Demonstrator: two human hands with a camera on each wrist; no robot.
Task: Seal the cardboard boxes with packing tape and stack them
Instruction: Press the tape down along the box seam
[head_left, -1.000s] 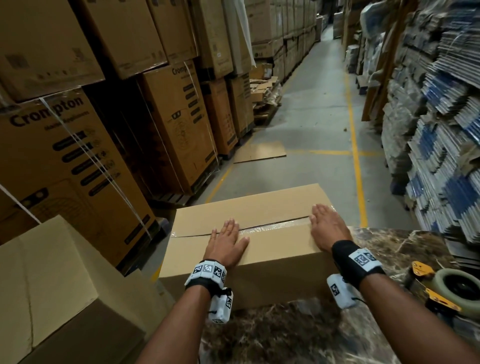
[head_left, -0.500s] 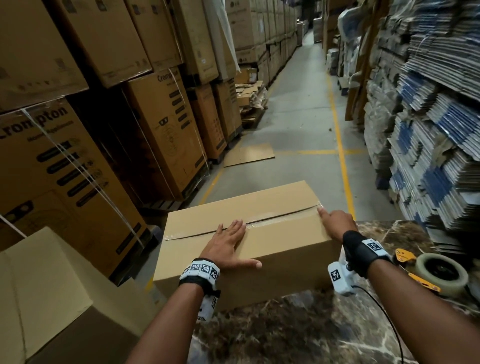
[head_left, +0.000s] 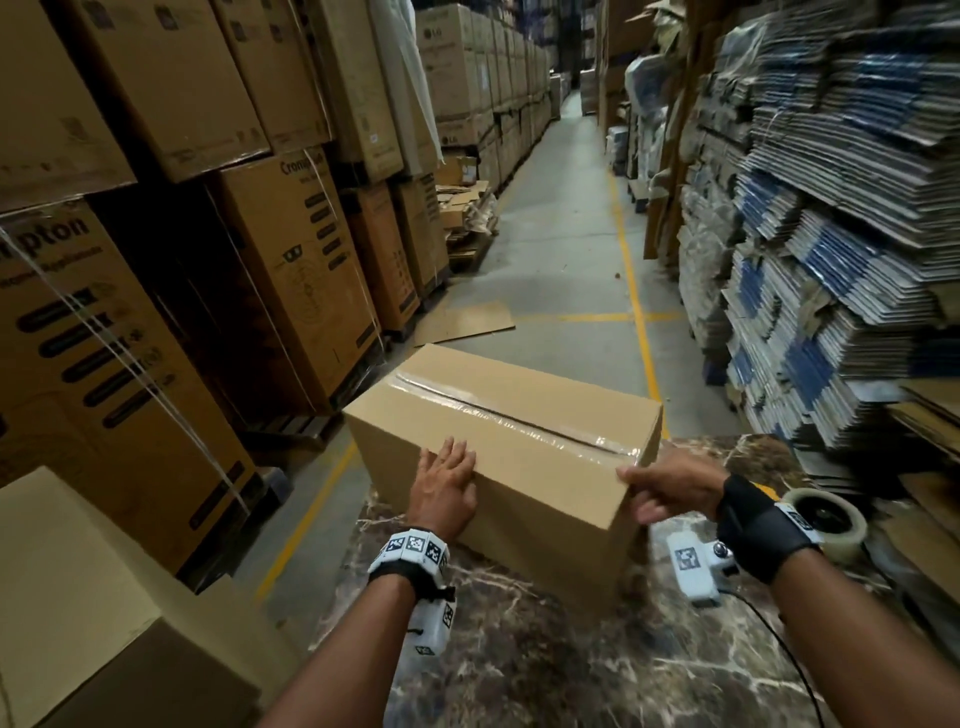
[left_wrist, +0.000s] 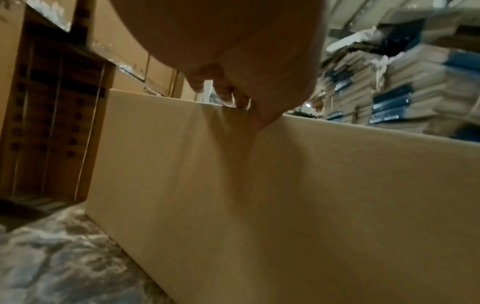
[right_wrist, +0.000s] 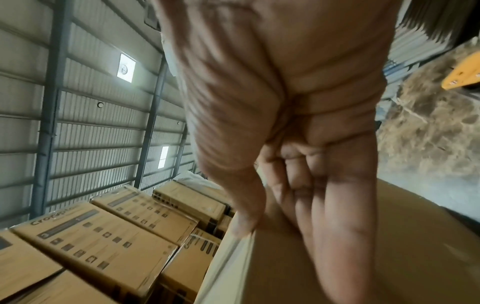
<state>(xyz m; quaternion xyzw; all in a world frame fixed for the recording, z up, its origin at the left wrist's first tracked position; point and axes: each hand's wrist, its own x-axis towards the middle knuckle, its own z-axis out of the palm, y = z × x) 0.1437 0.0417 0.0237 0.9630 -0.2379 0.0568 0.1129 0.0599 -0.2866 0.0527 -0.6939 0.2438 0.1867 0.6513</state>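
Taped box (head_left: 524, 467) sits skewed on worktop (head_left: 571, 665). L hand (head_left: 444, 491) flat on near top edge, grip spread. R hand (head_left: 670, 488) pinches near-right corner, thumb on top; tape roll (head_left: 826, 525) beside.

1. Both bare forearms reach forward from the bottom of the head view, each with a dark strap and a white marked band at the wrist.
2. The left hand (head_left: 443, 491) lies flat, palm down, fingers straight and close together, pressed against a box (head_left: 545, 467) at its near top edge.
3. The right hand (head_left: 670, 486) holds the box's right corner, thumb on top and fingers (right_wrist: 335, 216) extended down the end face.
4. The right wrist is turned inward.
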